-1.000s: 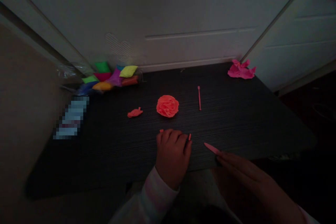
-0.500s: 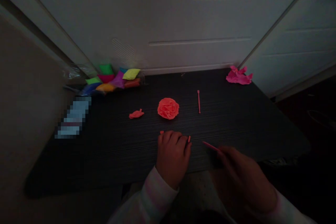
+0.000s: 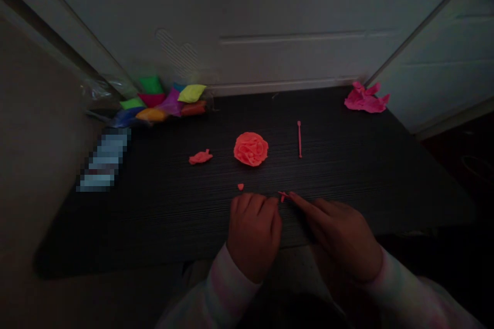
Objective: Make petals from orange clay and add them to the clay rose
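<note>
A round, ruffled coral clay flower (image 3: 250, 149) lies in front of my hands on the dark table. My left hand (image 3: 254, 231) is closed with its fingers curled down near the front edge. A small strip of coral clay (image 3: 282, 198) pokes out beside its thumb and index finger; the rest is hidden. My right hand (image 3: 341, 231) grips a thin pink clay tool (image 3: 283, 194), whose tip lies against that strip. Just beyond my left knuckles sits a tiny coral clay bit (image 3: 241, 186).
A second pink tool (image 3: 299, 140) lies right of the flower, a coral clay lump (image 3: 199, 157) left of it. Colourful clay packets (image 3: 165, 103) stand at the back left, with a blurred pale object (image 3: 104, 159) below. Crumpled pink clay (image 3: 366, 97) rests at the back right, by the door.
My right hand has moved left and slightly up, bringing the pink tool to the clay strip by my left hand. The tiny clay bit shows more fully. The view has tilted down slightly.
</note>
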Available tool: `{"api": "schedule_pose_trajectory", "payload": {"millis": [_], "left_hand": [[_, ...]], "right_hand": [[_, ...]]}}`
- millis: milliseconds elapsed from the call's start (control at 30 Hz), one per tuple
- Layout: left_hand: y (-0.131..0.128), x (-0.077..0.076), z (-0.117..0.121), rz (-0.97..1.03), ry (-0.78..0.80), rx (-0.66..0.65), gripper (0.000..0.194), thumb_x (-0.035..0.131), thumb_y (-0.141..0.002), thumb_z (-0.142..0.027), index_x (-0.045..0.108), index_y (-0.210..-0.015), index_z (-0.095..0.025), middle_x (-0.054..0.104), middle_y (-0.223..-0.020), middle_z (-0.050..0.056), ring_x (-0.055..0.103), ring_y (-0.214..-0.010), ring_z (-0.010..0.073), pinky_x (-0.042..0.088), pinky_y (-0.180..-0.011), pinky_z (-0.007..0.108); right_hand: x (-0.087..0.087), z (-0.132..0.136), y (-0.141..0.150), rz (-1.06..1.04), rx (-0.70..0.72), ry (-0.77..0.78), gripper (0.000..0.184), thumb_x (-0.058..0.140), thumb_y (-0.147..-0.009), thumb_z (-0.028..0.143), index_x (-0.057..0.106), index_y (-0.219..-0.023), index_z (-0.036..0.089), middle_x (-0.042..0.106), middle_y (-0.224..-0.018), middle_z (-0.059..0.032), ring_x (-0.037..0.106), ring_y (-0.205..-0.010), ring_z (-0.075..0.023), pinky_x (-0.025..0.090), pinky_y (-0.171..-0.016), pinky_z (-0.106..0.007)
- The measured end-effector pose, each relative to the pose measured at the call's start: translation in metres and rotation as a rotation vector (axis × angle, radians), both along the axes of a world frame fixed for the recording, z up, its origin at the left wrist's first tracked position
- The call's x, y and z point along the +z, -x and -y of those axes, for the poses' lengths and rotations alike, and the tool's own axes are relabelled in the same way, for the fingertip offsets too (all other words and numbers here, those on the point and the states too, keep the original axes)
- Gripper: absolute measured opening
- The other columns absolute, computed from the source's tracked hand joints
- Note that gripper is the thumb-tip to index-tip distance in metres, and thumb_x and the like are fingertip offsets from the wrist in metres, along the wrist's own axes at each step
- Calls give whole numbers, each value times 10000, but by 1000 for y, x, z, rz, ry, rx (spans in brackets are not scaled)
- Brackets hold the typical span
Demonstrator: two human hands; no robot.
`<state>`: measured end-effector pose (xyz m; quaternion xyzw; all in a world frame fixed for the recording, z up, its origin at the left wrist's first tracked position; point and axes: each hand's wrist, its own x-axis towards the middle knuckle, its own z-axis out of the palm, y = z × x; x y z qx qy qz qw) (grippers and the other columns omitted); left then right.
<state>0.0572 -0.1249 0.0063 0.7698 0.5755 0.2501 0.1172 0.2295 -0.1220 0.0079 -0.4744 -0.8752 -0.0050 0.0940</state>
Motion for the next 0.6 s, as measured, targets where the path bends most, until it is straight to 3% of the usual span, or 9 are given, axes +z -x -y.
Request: {"api": "schedule_pose_trajectory", "payload": {"millis": [400,600], "left_hand": [[-1,0,0,-28,52,-7,161,423,-831,-226,581,-834,-194,576,-749,13,485,-754,182,356,-694,352],[-1,0,0,-37,54,-11,161,426,-822,-193,584,-847,-185,584,-762,16,485,-754,182,353,-699,354]], "right_hand": [[0,-1,0,-2,11,-31,344,379,-865,192,525,-1177,211,585,-630,-3,502,-517,-129,367,-513,-263],[-2,-1,1,-68,-2,-69,294,352,-887,215,608,-1015,148,633,-670,-28,542,-538,-144,382,-530,-275]]}}
